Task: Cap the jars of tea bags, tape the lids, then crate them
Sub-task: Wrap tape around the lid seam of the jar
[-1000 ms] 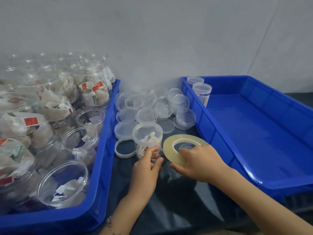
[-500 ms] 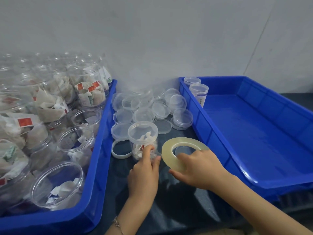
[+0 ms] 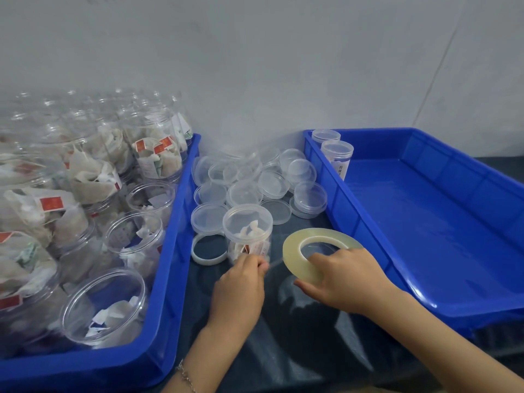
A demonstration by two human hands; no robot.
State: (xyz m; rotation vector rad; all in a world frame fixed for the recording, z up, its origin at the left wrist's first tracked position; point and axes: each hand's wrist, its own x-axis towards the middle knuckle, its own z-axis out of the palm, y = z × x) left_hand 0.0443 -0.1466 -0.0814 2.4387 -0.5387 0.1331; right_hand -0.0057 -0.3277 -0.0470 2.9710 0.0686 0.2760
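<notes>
A capped clear jar [image 3: 247,231] of tea bags stands on the dark table between two blue crates. My right hand [image 3: 344,279] grips a flat roll of clear tape [image 3: 295,253] just right of the jar. My left hand [image 3: 241,282] sits below the jar and pinches the free end of the tape, a short strip stretched between hand and roll. Loose clear lids [image 3: 263,182] lie in a pile behind the jar. The left crate [image 3: 170,268] holds several open jars of tea bags. In the right crate [image 3: 425,222], two capped jars [image 3: 336,154] stand at the far left corner.
A white ring [image 3: 209,249] lies on the table left of the capped jar. A grey wall closes the back. The dark table surface runs between the crates toward me.
My left hand has slid a little left and down from the roll, drawing out a short strip of tape. The roll stays in my right hand beside the jar.
</notes>
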